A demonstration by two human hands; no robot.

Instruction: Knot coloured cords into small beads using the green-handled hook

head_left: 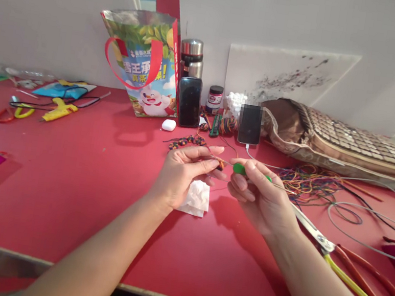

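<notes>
The left hand (187, 167) pinches a small multicoloured cord piece (220, 165) above the worktop (72, 188), seemingly to steady it for the green-handled tool (239, 168) gripped, thin shaft pointing leftward, by the right hand (263, 190)

Fairly bright, diffuse light, soft shadows on the worktop (74, 199) around the right hand (261, 189), faint glare on the pale wall (294, 19), stretched edges, tangled threads (304, 181) slightly blurred, top of the phone (249, 133) pixelated

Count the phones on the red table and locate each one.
2: a black rectangular phone beside the colourful printed bag, and another dark-screened phone, with a white cable at its lower edge, right of the dark-lidded jar. Others may be hidden.
</notes>
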